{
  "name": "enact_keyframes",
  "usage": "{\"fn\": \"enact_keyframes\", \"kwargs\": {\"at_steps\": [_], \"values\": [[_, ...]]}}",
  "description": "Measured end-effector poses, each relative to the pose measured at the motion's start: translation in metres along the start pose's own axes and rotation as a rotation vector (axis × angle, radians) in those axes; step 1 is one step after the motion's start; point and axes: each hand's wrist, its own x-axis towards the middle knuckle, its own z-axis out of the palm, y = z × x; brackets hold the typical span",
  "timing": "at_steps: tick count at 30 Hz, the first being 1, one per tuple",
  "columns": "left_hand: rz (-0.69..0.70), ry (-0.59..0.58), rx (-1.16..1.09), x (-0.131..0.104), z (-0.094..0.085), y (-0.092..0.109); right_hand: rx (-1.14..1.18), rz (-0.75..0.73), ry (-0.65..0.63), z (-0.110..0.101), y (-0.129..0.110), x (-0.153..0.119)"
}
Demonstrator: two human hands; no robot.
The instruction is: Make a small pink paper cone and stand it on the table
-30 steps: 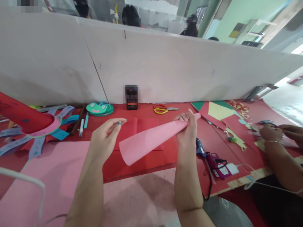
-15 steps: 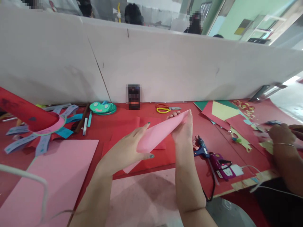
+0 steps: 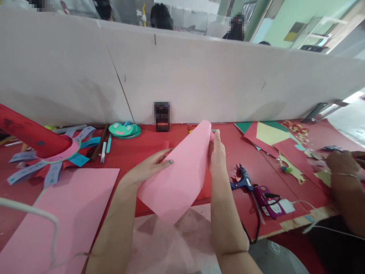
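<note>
A sheet of pink paper [image 3: 179, 175], curved into a loose cone-like roll, hangs between my hands above the red paper on the table. My left hand [image 3: 154, 165] grips its left edge, thumb on the near face and fingers behind it. At the upper right edge, my right hand [image 3: 217, 154] holds the paper; part of its fingers is hidden behind the sheet. The paper's narrow rounded end points up and away, and its wide end hangs toward me. Scissors [image 3: 194, 128] lie behind it, mostly covered.
A blue glue gun [image 3: 242, 180] and a purple power bank [image 3: 269, 201] with cables lie at right, near another person's hand [image 3: 343, 163]. Left are a red tube [image 3: 34, 133], pink card [image 3: 65, 213] and green cutouts [image 3: 124, 130]. A white partition [image 3: 185, 80] stands behind.
The pink paper has opened out from a narrow roll, its broad face now toward me. My left hand has shifted left and up along its edge; my right hand has moved slightly left.
</note>
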Motion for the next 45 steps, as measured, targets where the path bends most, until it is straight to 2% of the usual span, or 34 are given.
{"fn": "enact_keyframes", "kwargs": {"at_steps": [3,6,9,12,15,18,20,23,26,30,34,37,39,43,45], "values": [[0.045,0.011,0.075,0.004,0.000,-0.008,-0.086,0.098,0.050,-0.003,0.000,0.001],[0.109,0.080,0.225,0.010,0.000,-0.018,-0.228,0.078,0.079,-0.008,0.003,0.004],[0.107,0.123,0.146,0.008,-0.004,-0.020,-0.354,0.055,0.106,-0.012,0.005,0.009],[0.147,0.034,0.025,-0.003,-0.011,-0.013,-0.413,0.139,0.115,-0.013,0.005,0.012],[0.182,-0.031,0.154,-0.013,-0.020,-0.010,-0.450,0.139,0.148,-0.014,0.003,0.012],[0.114,0.095,0.346,-0.010,-0.027,-0.015,-0.373,0.177,0.122,-0.015,0.005,0.011],[0.078,0.190,0.376,-0.003,-0.029,-0.021,-0.329,0.208,0.090,-0.017,0.008,0.011],[0.047,0.326,0.394,0.007,-0.031,-0.026,-0.445,0.119,0.068,-0.022,0.015,0.014],[0.020,0.485,0.447,0.006,-0.032,-0.021,-0.605,-0.119,0.065,-0.025,0.017,0.015],[0.086,0.481,0.502,-0.005,-0.030,-0.010,-0.756,-0.529,0.036,-0.019,0.001,0.004],[0.208,0.458,0.539,-0.013,-0.022,-0.002,-0.804,-0.740,-0.051,-0.008,-0.022,-0.016],[0.251,0.442,0.577,-0.016,-0.016,0.001,-0.720,-0.779,-0.116,-0.004,-0.030,-0.029],[0.282,0.479,0.607,-0.019,-0.015,0.003,-0.607,-0.737,-0.095,-0.005,-0.031,-0.032],[0.266,0.601,0.649,-0.024,-0.022,0.002,-0.501,-0.528,0.146,-0.013,-0.032,-0.028],[0.234,0.687,0.642,-0.027,-0.028,0.001,-0.549,-0.463,0.197,-0.018,-0.033,-0.023]]}}
